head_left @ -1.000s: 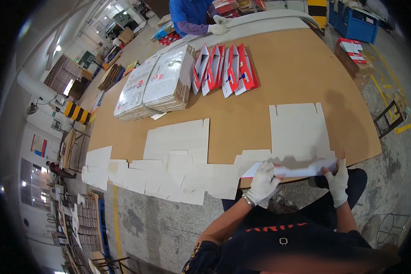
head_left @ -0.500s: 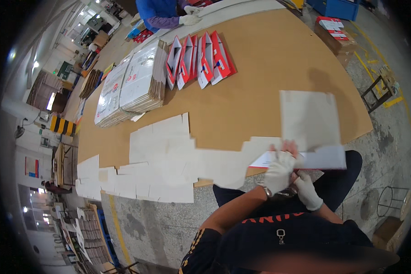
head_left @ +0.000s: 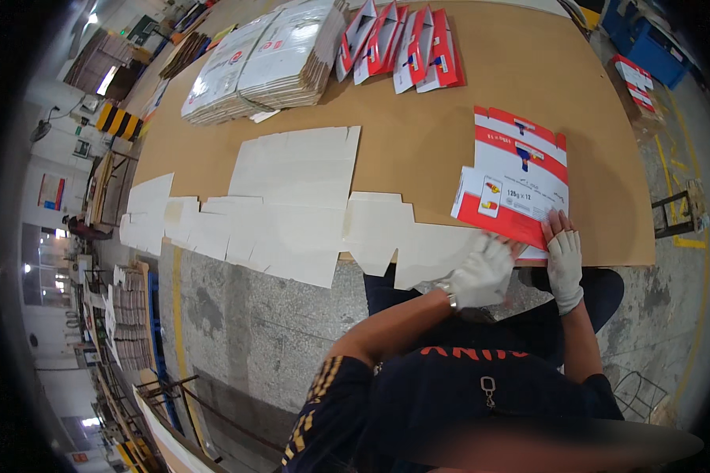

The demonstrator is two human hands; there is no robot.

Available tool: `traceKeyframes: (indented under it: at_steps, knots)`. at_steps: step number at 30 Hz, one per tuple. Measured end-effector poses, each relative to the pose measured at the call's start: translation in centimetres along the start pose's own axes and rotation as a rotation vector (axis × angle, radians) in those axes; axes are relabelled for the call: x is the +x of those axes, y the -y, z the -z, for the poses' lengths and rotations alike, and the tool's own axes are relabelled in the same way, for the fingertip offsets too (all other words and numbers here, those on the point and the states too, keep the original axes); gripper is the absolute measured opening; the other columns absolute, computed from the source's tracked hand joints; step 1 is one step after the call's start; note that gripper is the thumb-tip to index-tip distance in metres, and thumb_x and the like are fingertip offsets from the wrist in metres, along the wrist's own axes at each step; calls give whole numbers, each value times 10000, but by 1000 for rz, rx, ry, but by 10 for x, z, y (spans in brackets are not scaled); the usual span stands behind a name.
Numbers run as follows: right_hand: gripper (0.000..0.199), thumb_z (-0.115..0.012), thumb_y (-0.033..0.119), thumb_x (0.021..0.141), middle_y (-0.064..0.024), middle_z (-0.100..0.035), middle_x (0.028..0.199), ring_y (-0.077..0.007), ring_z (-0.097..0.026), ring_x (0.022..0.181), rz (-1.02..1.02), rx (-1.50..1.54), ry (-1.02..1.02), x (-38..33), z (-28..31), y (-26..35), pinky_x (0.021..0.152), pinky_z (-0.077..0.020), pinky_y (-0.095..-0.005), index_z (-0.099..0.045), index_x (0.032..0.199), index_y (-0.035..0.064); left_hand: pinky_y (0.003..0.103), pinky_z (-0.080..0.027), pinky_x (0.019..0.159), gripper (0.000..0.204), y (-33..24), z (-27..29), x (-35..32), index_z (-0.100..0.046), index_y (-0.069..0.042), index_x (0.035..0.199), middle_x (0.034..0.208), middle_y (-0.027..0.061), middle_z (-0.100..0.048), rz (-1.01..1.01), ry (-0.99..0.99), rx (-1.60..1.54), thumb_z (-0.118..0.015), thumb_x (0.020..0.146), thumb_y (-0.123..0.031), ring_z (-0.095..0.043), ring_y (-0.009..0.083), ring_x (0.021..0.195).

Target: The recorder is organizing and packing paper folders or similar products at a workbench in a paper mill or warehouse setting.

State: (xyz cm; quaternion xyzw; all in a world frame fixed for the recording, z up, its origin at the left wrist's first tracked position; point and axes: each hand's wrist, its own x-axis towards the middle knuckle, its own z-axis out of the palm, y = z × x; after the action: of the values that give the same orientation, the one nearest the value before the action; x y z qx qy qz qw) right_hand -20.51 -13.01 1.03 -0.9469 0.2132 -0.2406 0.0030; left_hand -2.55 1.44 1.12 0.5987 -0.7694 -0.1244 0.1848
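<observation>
**Flattening a printed carton blank at the counter's near edge**

Both gloved hands press on the near edge of a red-and-white carton blank (head_left: 514,183), which lies printed side up on the brown counter (head_left: 450,126), at its near right. The left hand (head_left: 481,272) rests by the blank's near left corner — it is blurred, so I cannot tell whether its fingers pinch the card or only lie on it. The right hand (head_left: 564,260) lies flat with fingers spread and released, grasping nothing.

To do this well, I judge that pressure should stay even across both palms, with the blank's edge kept square to the counter's edge so the creases are not skewed.

The blank is flat, with tabs along its far side, red bands and small product pictures. Just to its left, plain white blanks (head_left: 292,201) lie overlapping in a row; well beyond, a bundled stack of flat cartons (head_left: 260,63) and upright red cartons (head_left: 398,43).
</observation>
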Motion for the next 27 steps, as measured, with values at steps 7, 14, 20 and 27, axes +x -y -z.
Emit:
traceKeyframes:
  at_steps: [7,14,20,27]
  knots:
    - [467,-435,87,859,-139,-457,1399,-303,-411,1315,-75,-52,198,-4,5,-30,1069,-325,-430,-480,1320,30,465,-333,1061,589,46,18,-109,-477,-38,1305,1393,138,-444,192,-116,288,-602,731,-88,-426,334,1277]
    - [471,-434,75,849,-136,-487,1365,-303,-432,1294,-122,74,179,-14,-5,-53,1078,-324,-426,-483,1317,36,382,-508,792,264,89,38,-89,-704,-72,924,992,109,-641,68,-183,-113,-637,675,-13,-618,291,945]
    - [539,-459,-39,820,-163,-463,1388,-347,-403,1315,-377,443,13,-25,-6,-56,1091,-319,-426,-445,1356,12,367,-511,701,175,78,16,-56,-715,-117,906,838,123,-638,440,-448,-291,-660,739,-108,-627,295,796]
    - [622,-600,108,745,-195,-422,1410,-376,-344,1345,-202,105,236,-12,20,-22,1129,-211,-506,-454,1342,17,550,-303,1015,599,67,4,-36,-522,-71,1296,1354,116,-466,380,-286,246,-680,757,-278,-366,358,1299]
